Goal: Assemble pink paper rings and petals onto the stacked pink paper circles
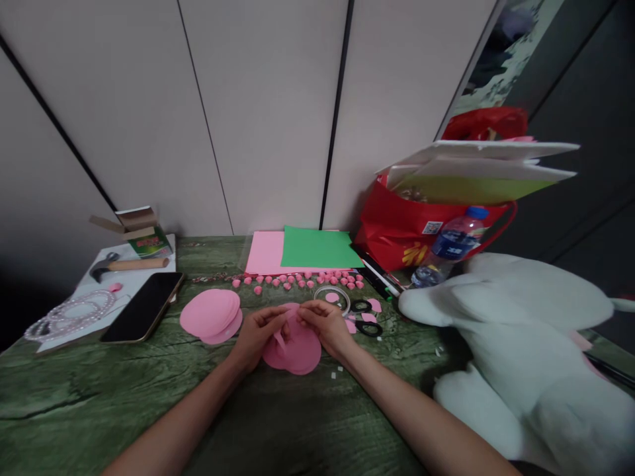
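My left hand [262, 332] and my right hand [326, 324] meet near the middle of the table, fingers pinched together on a thin pink paper strip [280, 344] that hangs down in a curl. Beneath the fingers lie several pink paper circles [302, 350], overlapping one another. To the left of my left hand rests a stack of pink paper circles [211, 312]. Just beyond my right hand are a roll of clear tape [346, 296] and black-handled scissors [368, 328], partly covered, with pink paper scraps around them. Small rolled pink paper flowers [288, 285] stand in rows behind the hands.
Pink and green paper sheets [317, 248] lie at the back. On the left are a phone [143, 307], a hammer [133, 264], a small box [149, 241] and a beaded strand [74, 314]. A red bag [381, 225], a bottle [449, 248] and a white plush toy [516, 330] occupy the right.
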Tool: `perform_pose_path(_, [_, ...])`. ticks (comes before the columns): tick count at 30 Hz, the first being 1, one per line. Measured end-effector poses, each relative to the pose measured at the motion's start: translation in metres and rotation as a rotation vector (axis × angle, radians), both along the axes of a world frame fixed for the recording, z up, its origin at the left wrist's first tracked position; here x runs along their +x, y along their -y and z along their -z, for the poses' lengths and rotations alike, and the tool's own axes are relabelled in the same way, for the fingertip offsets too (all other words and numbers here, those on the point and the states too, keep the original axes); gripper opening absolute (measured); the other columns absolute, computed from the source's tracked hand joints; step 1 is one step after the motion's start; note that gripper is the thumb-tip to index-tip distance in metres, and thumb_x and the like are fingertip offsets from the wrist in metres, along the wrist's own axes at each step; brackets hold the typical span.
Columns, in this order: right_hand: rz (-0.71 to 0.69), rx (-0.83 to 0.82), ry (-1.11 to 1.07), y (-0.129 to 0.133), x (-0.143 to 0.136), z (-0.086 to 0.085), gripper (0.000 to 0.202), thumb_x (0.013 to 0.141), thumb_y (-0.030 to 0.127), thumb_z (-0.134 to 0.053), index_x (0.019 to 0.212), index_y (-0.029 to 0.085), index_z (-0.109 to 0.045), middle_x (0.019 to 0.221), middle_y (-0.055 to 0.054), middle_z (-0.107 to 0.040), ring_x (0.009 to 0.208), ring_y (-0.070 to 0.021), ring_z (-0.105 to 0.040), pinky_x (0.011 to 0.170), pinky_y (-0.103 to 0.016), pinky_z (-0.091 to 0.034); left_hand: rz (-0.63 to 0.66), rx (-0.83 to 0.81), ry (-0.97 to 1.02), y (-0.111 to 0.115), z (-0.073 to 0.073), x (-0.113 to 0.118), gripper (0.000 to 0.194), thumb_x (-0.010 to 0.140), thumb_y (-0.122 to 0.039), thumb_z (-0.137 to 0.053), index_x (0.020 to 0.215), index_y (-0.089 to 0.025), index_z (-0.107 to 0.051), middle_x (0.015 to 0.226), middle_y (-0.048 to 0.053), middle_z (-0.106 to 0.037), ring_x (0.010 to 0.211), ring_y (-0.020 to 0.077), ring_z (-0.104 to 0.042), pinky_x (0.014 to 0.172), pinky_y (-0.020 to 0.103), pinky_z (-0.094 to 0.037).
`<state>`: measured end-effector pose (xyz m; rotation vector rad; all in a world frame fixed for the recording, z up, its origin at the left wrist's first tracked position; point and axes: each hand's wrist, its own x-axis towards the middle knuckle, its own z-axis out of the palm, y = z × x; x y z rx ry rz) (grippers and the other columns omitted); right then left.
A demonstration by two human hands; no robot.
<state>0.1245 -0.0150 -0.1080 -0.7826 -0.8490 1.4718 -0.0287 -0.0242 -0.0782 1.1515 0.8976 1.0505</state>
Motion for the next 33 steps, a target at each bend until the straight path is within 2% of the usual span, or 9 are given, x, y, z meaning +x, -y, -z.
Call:
perform_pose_path(9, [-0.061,-0.047,-0.110,0.0020,-0.0021,-0.0037,0.026,0.052,0.024,-0.078,0.076,0.017,-0.070,0.069,-0.002,-0.070,0.063,-0.0127,-0.063,0.069,-0.026,-0.049,-0.016,-0.016,0.069,-0.0005,0.0015,-0.0016,0.025,0.067,-0.028,-0.066,0.086,-0.011,-0.066,0.052,0.000,-0.060,0.048,0.0102,-0.053,0.051,0.022,-0.040])
perform_pose_path(18, [-0.025,0.004,-0.099,0.0017,-0.0032,-0.0010,0.021,0.052,0.021,-0.078,0.069,0.016,-0.067,0.056,0.003,-0.065,0.049,-0.0076,-0.058,0.054,-0.018,-0.047,-0.004,-0.046,0.067,0.0000,0.0015,-0.0035,0.029,0.064,-0.029,-0.069,0.087,-0.012,-0.067,0.051,0.000,-0.061,0.046,0.0110,-0.053,0.049,0.023,-0.039])
perform_pose_path(25, [-0.030,-0.014,-0.097,0.0013,-0.0042,0.0003,0.020,0.053,0.020,-0.078,0.070,0.015,-0.069,0.061,-0.001,-0.068,0.053,-0.0079,-0.060,0.057,-0.018,-0.048,0.011,-0.039,0.077,0.0005,0.0016,-0.0048,0.034,0.063,-0.030,-0.070,0.092,-0.011,-0.067,0.052,0.001,-0.062,0.048,0.0113,-0.053,0.050,0.023,-0.040])
perform_pose_path(33, [-0.040,-0.033,-0.133,0.0031,-0.0061,-0.0041,0.020,0.051,0.020,-0.080,0.068,0.014,-0.070,0.059,-0.002,-0.068,0.053,-0.0096,-0.061,0.057,-0.020,-0.050,0.022,-0.017,0.045,0.0022,-0.0009,-0.0049,0.031,0.068,-0.031,-0.067,0.092,-0.012,-0.067,0.051,0.001,-0.061,0.048,0.0111,-0.053,0.051,0.022,-0.040])
